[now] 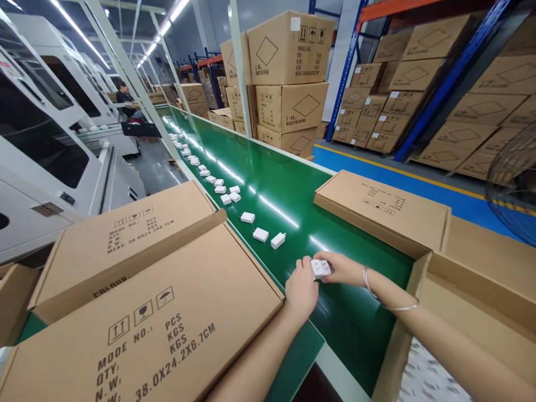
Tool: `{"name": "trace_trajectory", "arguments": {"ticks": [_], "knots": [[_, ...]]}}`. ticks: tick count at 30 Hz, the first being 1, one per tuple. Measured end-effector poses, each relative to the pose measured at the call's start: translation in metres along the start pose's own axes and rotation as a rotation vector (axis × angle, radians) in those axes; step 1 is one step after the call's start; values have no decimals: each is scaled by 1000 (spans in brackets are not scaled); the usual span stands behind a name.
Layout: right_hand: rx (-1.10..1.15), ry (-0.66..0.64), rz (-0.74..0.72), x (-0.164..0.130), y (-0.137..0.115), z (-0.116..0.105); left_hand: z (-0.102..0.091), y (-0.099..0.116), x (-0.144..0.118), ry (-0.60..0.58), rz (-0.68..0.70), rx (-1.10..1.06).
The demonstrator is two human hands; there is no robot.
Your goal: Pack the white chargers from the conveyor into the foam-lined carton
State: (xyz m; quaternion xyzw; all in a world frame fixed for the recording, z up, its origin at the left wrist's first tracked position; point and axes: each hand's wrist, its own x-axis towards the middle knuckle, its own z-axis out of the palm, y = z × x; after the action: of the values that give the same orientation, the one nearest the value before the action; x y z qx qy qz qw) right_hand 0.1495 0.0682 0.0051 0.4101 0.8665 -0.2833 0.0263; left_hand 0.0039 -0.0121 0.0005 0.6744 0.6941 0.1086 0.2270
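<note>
Over the green conveyor belt (288, 184), my two hands meet around a few white plug chargers (320, 268) held side by side, prongs facing me. My left hand (302, 285) is closed on their left side. From the right, my right hand (341, 268) grips them with fingers curled; a silver bangle is on that wrist. How many chargers each hand holds is partly hidden. Nearest on the belt lie three loose chargers, one white charger (278, 240) just beyond my left hand. Several more trail away along the belt's left side.
Closed cartons (167, 312) line the left edge. An open carton (473, 307) stands at right, above a tray of many white pieces (427, 374). Another closed carton (385, 206) rests across the belt's right side. Stacked boxes (288, 106) stand behind; a person (123, 96) is far left.
</note>
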Motion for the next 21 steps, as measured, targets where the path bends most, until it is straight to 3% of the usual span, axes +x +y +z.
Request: {"name": "trace_trajectory", "arguments": {"ticks": [4, 9, 15, 18, 21], "knots": [[76, 12, 6, -8, 6, -3, 4, -2, 1, -54, 15, 39], [31, 246, 19, 34, -5, -25, 7, -3, 2, -80, 50, 66], [5, 226, -99, 91, -51, 2, 7, -1, -3, -86, 67, 79], [10, 231, -49, 88, -50, 3, 6, 1, -4, -72, 86, 65], [1, 237, 58, 64, -27, -12, 5, 2, -5, -72, 118, 75]]}}
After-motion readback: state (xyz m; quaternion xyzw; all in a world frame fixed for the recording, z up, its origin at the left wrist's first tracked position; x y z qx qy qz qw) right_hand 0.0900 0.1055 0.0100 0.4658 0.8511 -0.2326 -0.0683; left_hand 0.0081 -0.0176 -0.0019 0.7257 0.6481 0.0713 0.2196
